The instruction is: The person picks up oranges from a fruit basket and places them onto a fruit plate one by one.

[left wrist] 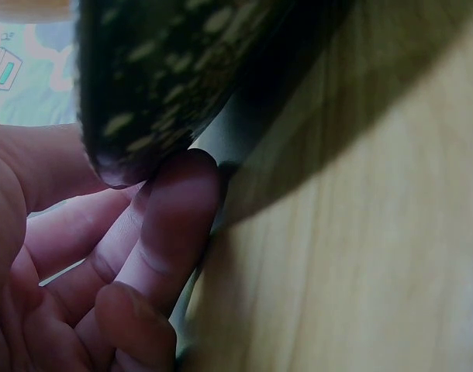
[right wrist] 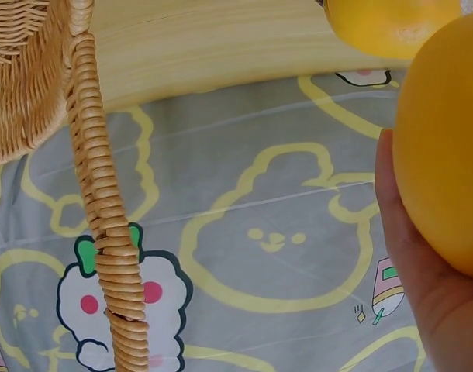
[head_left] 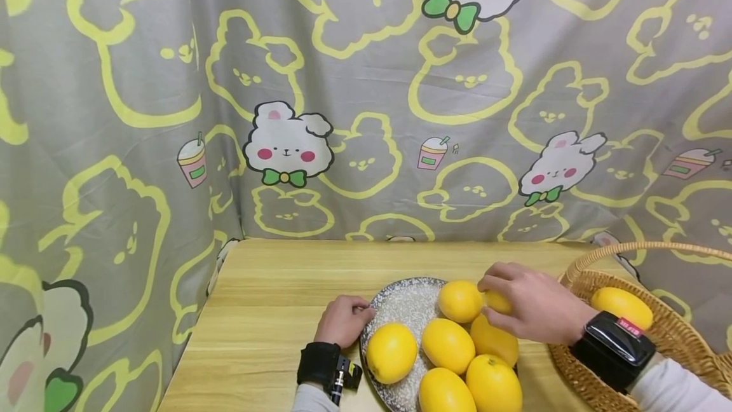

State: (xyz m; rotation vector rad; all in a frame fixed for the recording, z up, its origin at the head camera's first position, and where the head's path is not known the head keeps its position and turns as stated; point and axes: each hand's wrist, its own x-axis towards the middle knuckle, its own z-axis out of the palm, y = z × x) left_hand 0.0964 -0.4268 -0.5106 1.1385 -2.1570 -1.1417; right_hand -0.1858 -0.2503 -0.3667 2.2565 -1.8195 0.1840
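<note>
A speckled grey plate point(head_left: 407, 304) with a dark rim lies on the table, bearing several lemons point(head_left: 448, 345). My left hand point(head_left: 344, 322) holds the plate's left rim; in the left wrist view its fingers point(left wrist: 178, 209) curl beneath the dark underside of the plate point(left wrist: 159, 85), thumb on the other side. Over the far right part of the plate, my right hand point(head_left: 528, 301) grips a lemon point(head_left: 497, 302), partly hidden by the fingers. That held lemon point(right wrist: 446, 147) fills the right edge of the right wrist view, with another lemon point(right wrist: 391, 23) behind it.
To the right stands a wicker basket point(head_left: 680, 348) with a tall arched handle point(head_left: 657, 245); one lemon point(head_left: 621, 308) shows inside it. Behind the wooden table point(head_left: 274, 297) hangs a grey curtain point(head_left: 366, 94) with cartoon prints, also along the left side.
</note>
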